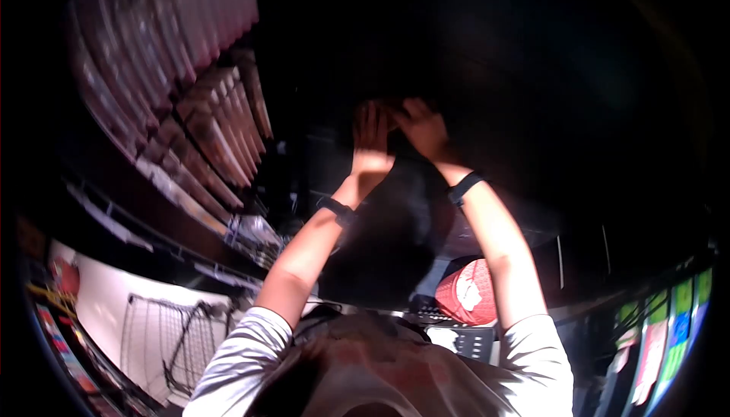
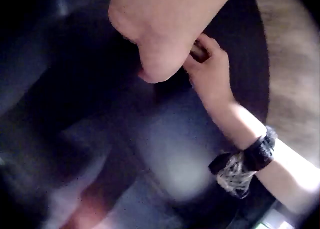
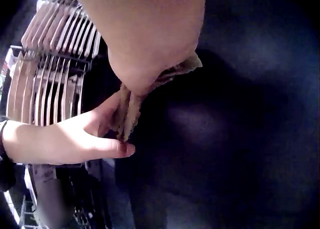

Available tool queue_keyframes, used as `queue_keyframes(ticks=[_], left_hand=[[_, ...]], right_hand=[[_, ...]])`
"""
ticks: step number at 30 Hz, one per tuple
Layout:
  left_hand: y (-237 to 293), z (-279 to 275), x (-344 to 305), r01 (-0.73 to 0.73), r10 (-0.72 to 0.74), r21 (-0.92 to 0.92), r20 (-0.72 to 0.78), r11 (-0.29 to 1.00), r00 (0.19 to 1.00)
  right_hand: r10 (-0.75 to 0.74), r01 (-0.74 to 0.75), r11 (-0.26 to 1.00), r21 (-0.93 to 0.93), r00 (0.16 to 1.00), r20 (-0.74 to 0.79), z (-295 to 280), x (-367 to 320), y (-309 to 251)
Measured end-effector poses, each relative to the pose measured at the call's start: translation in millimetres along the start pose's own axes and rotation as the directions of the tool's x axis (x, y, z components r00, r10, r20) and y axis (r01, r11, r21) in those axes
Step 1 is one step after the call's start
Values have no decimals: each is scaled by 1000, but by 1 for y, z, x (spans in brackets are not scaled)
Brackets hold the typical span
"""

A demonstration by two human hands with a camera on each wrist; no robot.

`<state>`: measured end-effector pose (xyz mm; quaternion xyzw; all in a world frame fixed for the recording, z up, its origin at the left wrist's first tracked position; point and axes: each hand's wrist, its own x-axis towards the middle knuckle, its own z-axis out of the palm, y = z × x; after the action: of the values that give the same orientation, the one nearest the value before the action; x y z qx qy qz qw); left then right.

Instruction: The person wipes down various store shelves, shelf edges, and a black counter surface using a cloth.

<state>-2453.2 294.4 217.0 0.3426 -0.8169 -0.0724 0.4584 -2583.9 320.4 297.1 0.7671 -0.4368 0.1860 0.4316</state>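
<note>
Between the two hands is a brown, flat, crumpled piece with ragged edges (image 3: 129, 116); its exact kind cannot be told. My left hand (image 1: 372, 139) pinches its near end, thumb on one side and fingers on the other in the right wrist view. My right hand (image 1: 423, 130) grips the piece close beside the left, its fingers curled in the left wrist view. The hands nearly meet over a very dark surface (image 3: 215, 154). Much of the piece is hidden behind the right hand in the right wrist view.
Rows of thin upright items (image 1: 217, 124) fill a rack on the left. A black wire basket (image 1: 175, 341) stands low at the left, and a red container (image 1: 468, 294) sits below the right forearm. Colourful items (image 1: 665, 333) line the lower right.
</note>
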Motion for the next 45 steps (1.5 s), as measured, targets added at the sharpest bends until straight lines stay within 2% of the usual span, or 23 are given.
queue_keyframes(ticks=[5,9,10,12,14,15,18,19,21,22,23,25,28,29,32,33,35,36,38,40,42,43,45], left_hand=[[79,-52,106,-334,335,39,-208,942,919],[90,-15,94,-348,338,0,-241,937,910],[88,-4,79,-327,327,19,-139,945,935],[65,37,40,-389,393,83,-35,917,919],[46,64,-2,-451,447,103,59,886,892],[39,75,-19,-520,527,147,-17,842,849],[43,70,-37,-496,489,31,130,868,863],[44,71,-35,-472,473,-40,94,881,876],[47,88,-20,-471,478,-102,58,876,876],[62,70,-5,-513,513,-12,13,859,858],[83,46,22,-433,441,-90,118,897,890],[120,19,72,-464,466,-47,28,885,885],[161,-18,127,-617,614,19,-116,787,781],[159,-19,139,-700,699,48,-139,712,701],[154,-3,139,-756,763,106,-50,646,644],[152,8,125,-760,765,88,-42,643,642],[137,25,102,-811,773,218,247,543,584],[127,42,89,-847,796,163,288,507,532],[103,84,61,-879,767,105,448,464,459],[112,98,43,-869,732,-6,541,494,413],[146,97,50,-857,728,-34,546,514,415],[168,96,60,-845,735,-67,534,530,418],[210,104,83,-882,795,-33,450,469,406]], right_hand=[[282,-293,955,-32,939,-197,-76,39,65],[445,-463,884,-64,876,-187,-68,6,53],[490,-509,858,-70,852,-184,-53,-13,43],[632,-629,761,-161,774,-37,-15,-65,15],[727,-722,683,-106,660,192,0,-105,-16],[730,-735,672,-94,635,252,9,-120,-27],[702,-762,647,7,600,383,2,-133,-37],[692,-727,686,-16,646,321,15,-143,-33],[720,-751,657,-64,600,349,-36,-113,-24],[748,-756,654,-27,642,170,-40,-105,-10],[796,-785,604,-136,588,141,-47,-86,9],[682,-689,712,-133,724,-100,-80,-58,53],[693,-720,686,-104,690,-208,-123,-26,90],[680,-710,701,-65,692,-243,-127,-24,96],[632,-688,702,-183,720,-286,-111,-55,96],[681,-721,692,-48,673,-289,-98,-70,85],[802,-819,572,-39,569,-180,-72,-107,60],[847,-857,515,-20,512,-143,-48,-134,46],[831,-847,531,-26,527,-176,-34,-178,27],[871,-872,489,-6,489,-54,-39,-210,19],[848,-851,522,52,512,-136,-45,-224,37],[903,-891,430,145,422,-80,-53,-228,52],[904,-917,396,53,379,-200,-75,-227,96]])
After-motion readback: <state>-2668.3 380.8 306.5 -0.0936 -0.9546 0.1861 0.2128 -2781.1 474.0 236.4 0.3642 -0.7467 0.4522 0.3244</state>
